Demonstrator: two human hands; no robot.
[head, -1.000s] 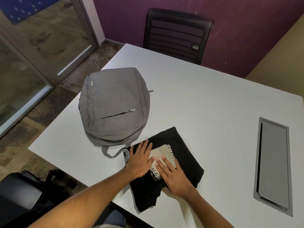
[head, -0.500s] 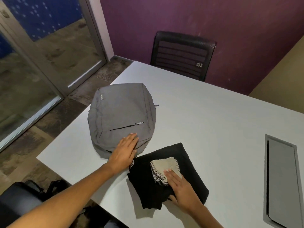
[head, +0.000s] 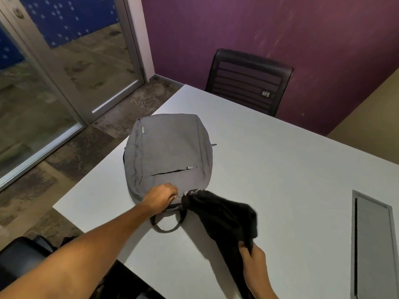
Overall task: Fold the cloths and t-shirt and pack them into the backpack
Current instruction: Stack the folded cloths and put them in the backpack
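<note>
On the white tabletop [head: 280, 169], left hand [head: 160, 198] fingers curl on the grey backpack [head: 168, 152] near edge; right hand [head: 253, 261] fingers pinch the black t-shirt [head: 224, 214].

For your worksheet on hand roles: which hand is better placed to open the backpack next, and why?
Probably the left hand: it grips the backpack at its near edge, while the right hand holds the black t-shirt.

Dim room, soft shadows (edges bowed, blurred).
</note>
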